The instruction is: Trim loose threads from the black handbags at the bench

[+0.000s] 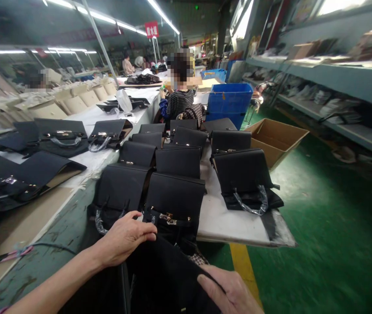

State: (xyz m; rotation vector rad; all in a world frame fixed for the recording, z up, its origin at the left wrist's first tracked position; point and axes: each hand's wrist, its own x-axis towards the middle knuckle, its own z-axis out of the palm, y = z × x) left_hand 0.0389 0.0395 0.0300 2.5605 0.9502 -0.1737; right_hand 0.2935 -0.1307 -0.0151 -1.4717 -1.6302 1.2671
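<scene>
A black handbag (168,277), dark and partly cut off at the bottom of the view, is held low in front of me. My left hand (129,237) has its fingers closed at the bag's upper left edge. At the right edge, my right hand (230,288) grips the bag with the thumb on the near face and the fingers hidden behind. Just beyond stands a black flap handbag (176,196) with a gold clasp. Beside it is another black handbag (120,185) with a plastic-wrapped handle; my left hand overlaps its lower part.
Several black bags stand in rows on the white-topped table (232,224), one handbag (243,179) near its right corner. More bags lie on the left bench (58,218). Beyond are a cardboard box (274,139), a blue crate (228,104) and a seated person (181,102).
</scene>
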